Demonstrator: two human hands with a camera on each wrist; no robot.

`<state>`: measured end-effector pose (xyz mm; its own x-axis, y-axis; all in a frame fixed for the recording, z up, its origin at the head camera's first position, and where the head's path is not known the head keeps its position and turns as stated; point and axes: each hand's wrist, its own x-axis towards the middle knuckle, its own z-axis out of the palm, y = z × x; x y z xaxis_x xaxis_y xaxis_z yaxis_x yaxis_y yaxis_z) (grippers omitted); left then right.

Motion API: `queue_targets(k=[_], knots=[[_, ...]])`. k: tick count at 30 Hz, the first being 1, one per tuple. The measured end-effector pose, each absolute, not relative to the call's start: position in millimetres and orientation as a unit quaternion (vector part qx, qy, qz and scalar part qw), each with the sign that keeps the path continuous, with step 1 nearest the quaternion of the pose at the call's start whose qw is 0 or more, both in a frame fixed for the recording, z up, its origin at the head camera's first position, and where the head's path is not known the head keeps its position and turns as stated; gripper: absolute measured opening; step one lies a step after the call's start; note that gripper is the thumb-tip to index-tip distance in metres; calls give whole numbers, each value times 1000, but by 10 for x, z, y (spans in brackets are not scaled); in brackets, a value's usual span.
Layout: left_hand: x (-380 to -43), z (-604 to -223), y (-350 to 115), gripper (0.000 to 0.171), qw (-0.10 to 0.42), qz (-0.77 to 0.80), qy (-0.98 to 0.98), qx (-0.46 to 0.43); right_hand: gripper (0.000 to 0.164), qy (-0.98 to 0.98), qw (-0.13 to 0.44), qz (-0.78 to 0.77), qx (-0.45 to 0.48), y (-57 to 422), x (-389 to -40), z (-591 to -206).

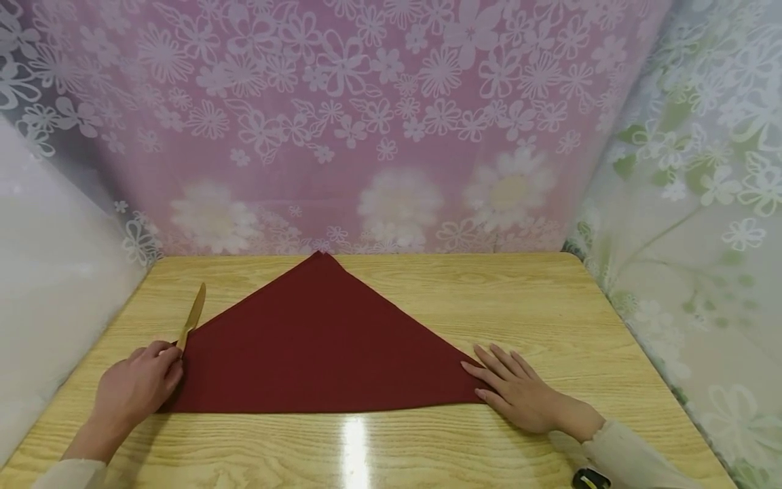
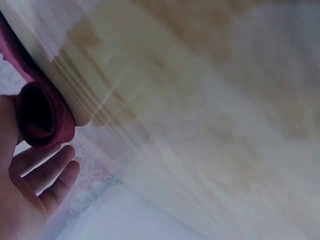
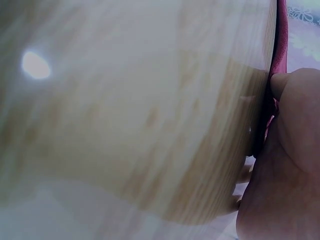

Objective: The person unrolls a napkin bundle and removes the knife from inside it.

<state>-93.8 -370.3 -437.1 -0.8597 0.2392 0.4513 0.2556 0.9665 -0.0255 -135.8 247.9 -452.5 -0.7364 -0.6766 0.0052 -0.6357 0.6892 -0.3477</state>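
Note:
A dark red cloth napkin (image 1: 318,346) lies folded into a triangle, its point at the table's far edge. At its left corner, my left hand (image 1: 139,380) holds the cloth, which curls into a small roll (image 2: 65,125) against the palm in the left wrist view. A gold table knife (image 1: 194,311) sticks out by that hand's fingertips, blade pointing away; its handle end is hidden by the fingers and cloth. My right hand (image 1: 519,394) rests flat with spread fingers on the right corner, also seen in the right wrist view.
The wooden table (image 1: 489,292) has light grain and a glare spot near its front. Pink floral sheeting (image 1: 391,136) hangs behind it, with pale sheeting (image 1: 702,238) along the right side and more at left. A small black object (image 1: 590,479) shows below the right sleeve.

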Motion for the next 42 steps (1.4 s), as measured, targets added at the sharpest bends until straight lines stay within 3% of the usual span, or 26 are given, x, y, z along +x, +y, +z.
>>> queue_targets(k=[13,18,28,36,42], knots=[[-774,-4317,-3628,38,182,17,-973,-141,49,927,79,-148,-336,2539,-1409,-4654],[-750,-4329,-3605,34,168,15,-976,-135,50,928,92,-151,-329,2529,-1412,-4615],[-734,-4305,-3590,37,79,5,-992,-95,50,928,101,-145,-327,2533,-1416,-4630],[-717,-4350,-3630,33,91,-10,-992,-89,47,918,76,-162,-355,2483,-1362,-4517],[-727,-4322,-3645,33,68,-17,-994,-85,47,917,64,-162,-359,2523,-1374,-4577]])
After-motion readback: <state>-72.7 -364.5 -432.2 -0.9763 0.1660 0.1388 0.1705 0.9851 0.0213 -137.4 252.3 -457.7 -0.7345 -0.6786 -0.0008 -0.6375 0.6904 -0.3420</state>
